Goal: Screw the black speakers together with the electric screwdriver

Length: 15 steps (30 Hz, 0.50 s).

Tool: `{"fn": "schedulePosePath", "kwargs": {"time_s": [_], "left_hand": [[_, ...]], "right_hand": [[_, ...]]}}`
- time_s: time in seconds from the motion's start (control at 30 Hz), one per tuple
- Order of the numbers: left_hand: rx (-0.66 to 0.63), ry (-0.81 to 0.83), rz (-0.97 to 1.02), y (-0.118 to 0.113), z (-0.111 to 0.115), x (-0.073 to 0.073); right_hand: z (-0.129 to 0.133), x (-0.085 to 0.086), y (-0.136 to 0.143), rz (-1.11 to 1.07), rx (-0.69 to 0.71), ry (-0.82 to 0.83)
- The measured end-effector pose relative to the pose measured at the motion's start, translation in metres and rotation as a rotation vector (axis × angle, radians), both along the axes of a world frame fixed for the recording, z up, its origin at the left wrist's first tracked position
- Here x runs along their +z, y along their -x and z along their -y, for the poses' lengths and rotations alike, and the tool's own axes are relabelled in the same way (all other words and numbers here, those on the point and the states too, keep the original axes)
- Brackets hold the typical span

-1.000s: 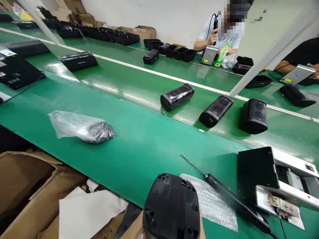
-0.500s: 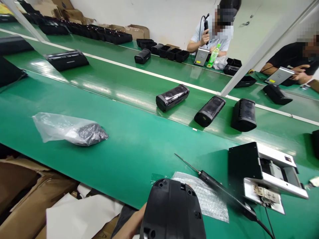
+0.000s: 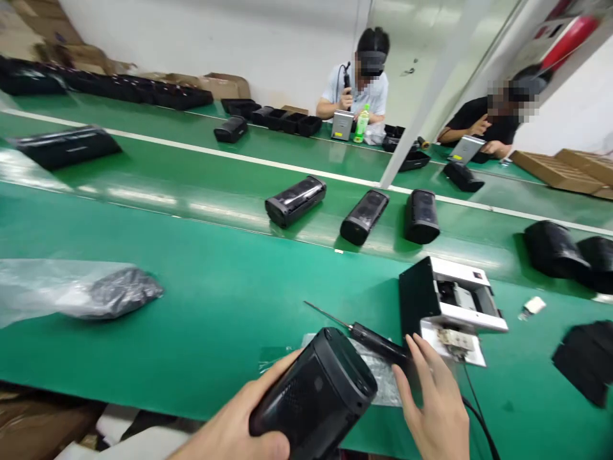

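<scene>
My left hand [image 3: 249, 415] is wrapped around a black speaker [image 3: 316, 396], which it holds tilted above the near edge of the bench. My right hand [image 3: 433, 399] is open, thumb and fingers apart, over the grip of a black electric screwdriver [image 3: 378, 342]. Whether the fingers touch the grip I cannot tell. The screwdriver's long thin bit points to the upper left, and its cable runs away beneath my right hand. Under the tool lies a sheet of bubble wrap [image 3: 387, 386], partly covered by the speaker.
A screw feeder [image 3: 419, 294] stands just beyond my right hand. Farther back, several black speakers, one here [image 3: 295, 201], lie along the green line. A plastic bag with dark contents [image 3: 119, 294] is at left. Two people work across the line, near a slanting white post [image 3: 412, 121].
The speaker has turned so its glossy front now shows, gripped by my left hand. My right hand has come into view at the screwdriver. The camera view has swung right.
</scene>
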<state>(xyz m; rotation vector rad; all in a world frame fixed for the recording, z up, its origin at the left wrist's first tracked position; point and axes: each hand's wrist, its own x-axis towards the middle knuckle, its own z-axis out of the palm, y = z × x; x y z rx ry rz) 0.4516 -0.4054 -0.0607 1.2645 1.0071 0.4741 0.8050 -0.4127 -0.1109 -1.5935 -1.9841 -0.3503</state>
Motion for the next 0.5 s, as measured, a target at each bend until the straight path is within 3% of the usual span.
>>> {"fn": "schedulePosePath", "kwargs": {"time_s": [0.1,0.27,0.37,0.5], "left_hand": [[-0.186,-0.046,-0.194,-0.008,-0.034,0.022],[-0.447,-0.193,-0.466,-0.049,-0.078,0.051],[-0.538,-0.250,-0.543,-0.069,-0.086,0.057],[-0.632,-0.294,-0.616,-0.082,-0.084,0.061]], "right_hand": [[-0.003,0.003,-0.024,0.264,0.013,0.011],[-0.022,-0.003,-0.023,0.241,0.075,0.089],[-0.025,-0.001,-0.022,0.205,0.118,0.086],[-0.009,0.016,-0.034,0.146,0.061,0.017]]}}
